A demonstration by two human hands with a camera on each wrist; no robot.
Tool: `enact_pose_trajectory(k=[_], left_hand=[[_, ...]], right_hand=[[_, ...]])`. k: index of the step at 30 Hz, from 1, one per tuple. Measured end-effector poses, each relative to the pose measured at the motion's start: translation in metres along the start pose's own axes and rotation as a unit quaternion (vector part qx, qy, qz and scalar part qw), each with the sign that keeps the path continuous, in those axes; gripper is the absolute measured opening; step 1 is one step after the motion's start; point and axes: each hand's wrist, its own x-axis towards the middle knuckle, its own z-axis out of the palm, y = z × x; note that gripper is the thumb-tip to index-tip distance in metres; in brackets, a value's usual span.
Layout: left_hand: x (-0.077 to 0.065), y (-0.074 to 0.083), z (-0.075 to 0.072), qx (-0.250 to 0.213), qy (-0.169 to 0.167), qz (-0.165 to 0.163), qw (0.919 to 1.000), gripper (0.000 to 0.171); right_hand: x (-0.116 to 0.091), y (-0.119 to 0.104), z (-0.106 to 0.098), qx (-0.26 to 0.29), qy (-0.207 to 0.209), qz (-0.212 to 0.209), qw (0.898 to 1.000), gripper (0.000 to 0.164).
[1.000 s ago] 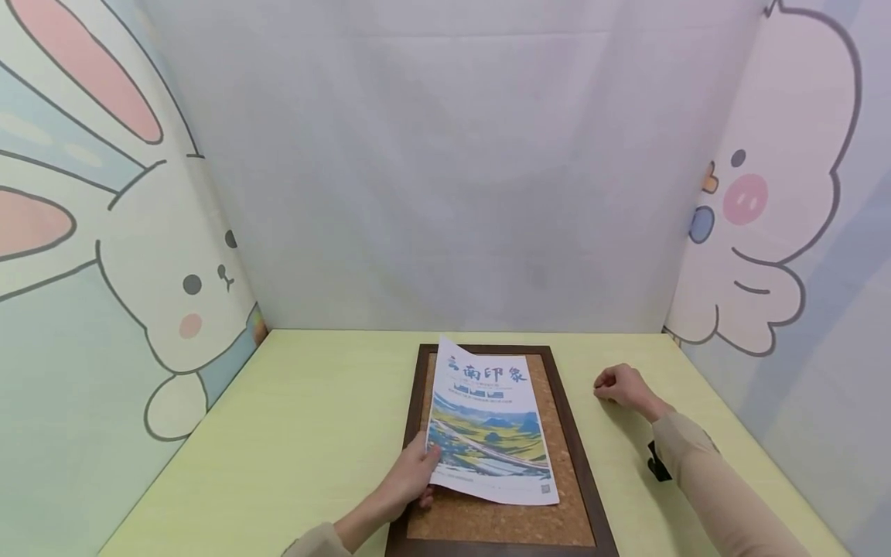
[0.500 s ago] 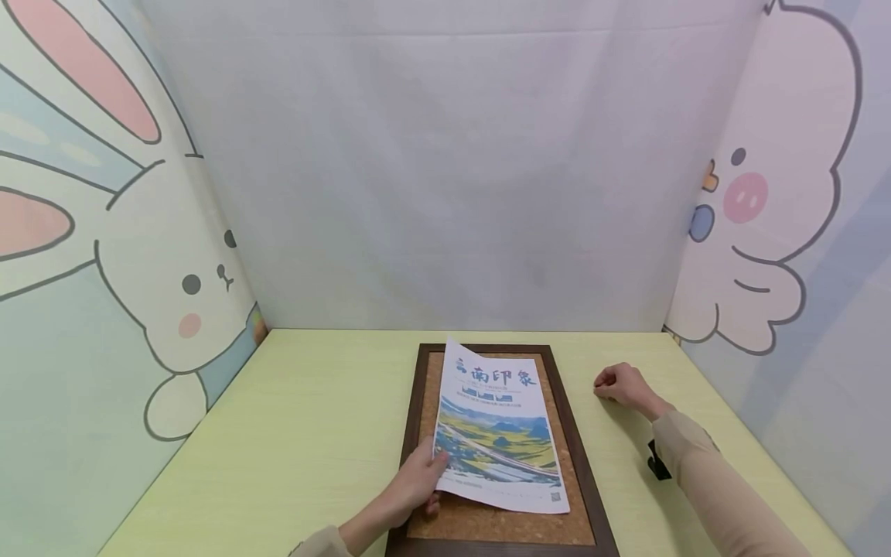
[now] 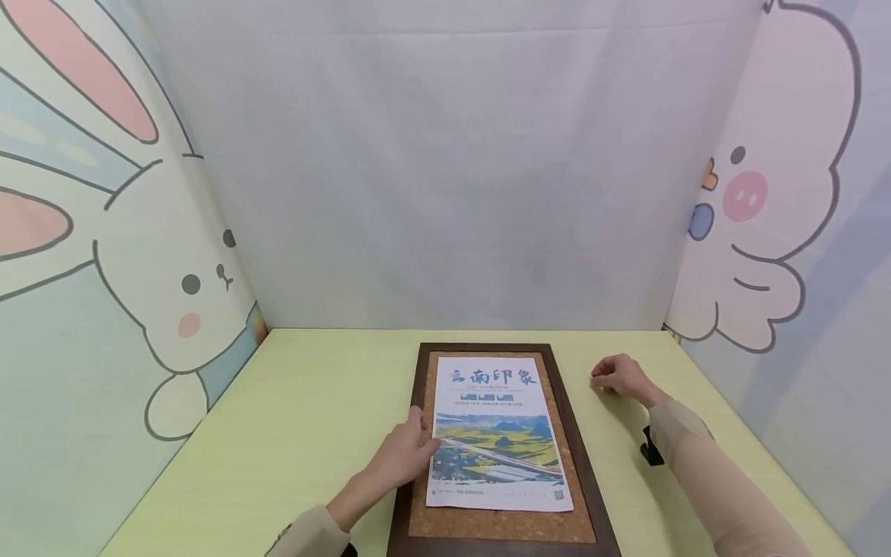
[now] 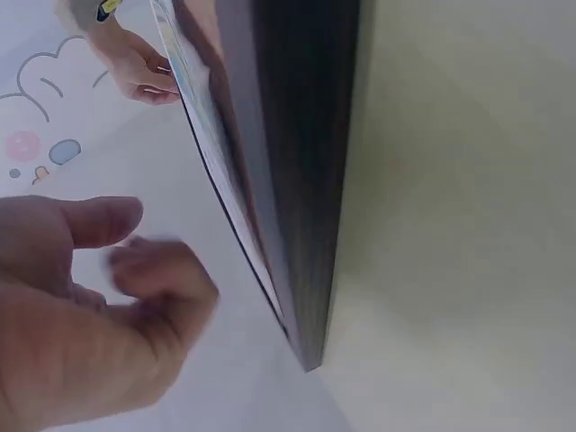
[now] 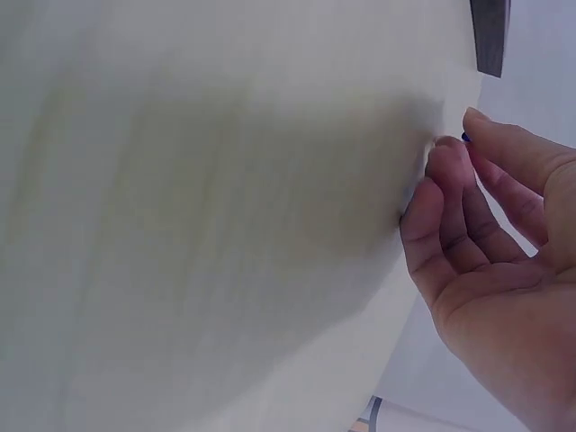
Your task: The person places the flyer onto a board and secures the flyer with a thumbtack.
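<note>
On the cork board (image 3: 501,522), inside its dark wooden frame (image 3: 416,402), the poster (image 3: 497,433) is lying flat, its long axis running away from the person toward the back wall, title end farthest off. At its left edge, about halfway down, the left hand (image 3: 402,456) is touching the sheet with straight, relaxed fingertips, the palm resting over the frame's left rail; this hand is plainly the nearer of the two, and the sheet is lying to its right. The right hand (image 3: 618,377) is sitting on the yellow-green table (image 3: 313,418) beyond the frame's right rail, apart from the poster, with its fingers curled in and thumb meeting fingertips.

From the head view, that curled hand is looking merely closed. From the right wrist view, the fingers (image 5: 450,166) are pinching something small and blue, too hidden to name. From the left wrist view, the poster's edge (image 4: 211,153) is seeming to stand slightly off the frame, which the head view is not showing.
</note>
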Motion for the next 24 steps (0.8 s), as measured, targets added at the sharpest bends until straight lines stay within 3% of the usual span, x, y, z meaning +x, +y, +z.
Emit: enact_pose_trajectory(k=[3, 6, 9, 12, 17, 24], left_hand=[[0.006, 0.001, -0.001, 0.099, -0.017, 0.025, 0.9947, 0.039], [0.010, 0.002, 0.000, 0.180, -0.077, 0.055, 0.9791, 0.060], [0.012, 0.002, 0.003, 0.207, -0.138, 0.071, 0.9659, 0.079], [0.014, 0.001, 0.007, 0.222, -0.174, 0.075, 0.9563, 0.092], [0.015, 0.000, 0.011, 0.241, -0.196, 0.074, 0.9476, 0.100], [0.017, -0.003, 0.014, 0.249, -0.201, 0.075, 0.9444, 0.103]], right_hand=[[0.009, -0.005, 0.001, 0.038, -0.004, 0.015, 0.999, 0.017], [0.021, -0.013, 0.003, 0.079, -0.011, 0.020, 0.997, 0.020], [0.031, -0.022, 0.005, 0.107, -0.021, 0.011, 0.994, 0.024], [0.040, -0.031, 0.008, 0.133, -0.022, 0.007, 0.991, 0.026], [0.052, -0.042, 0.012, 0.161, -0.024, 0.000, 0.987, 0.029], [0.063, -0.054, 0.023, 0.170, -0.029, 0.012, 0.985, 0.027]])
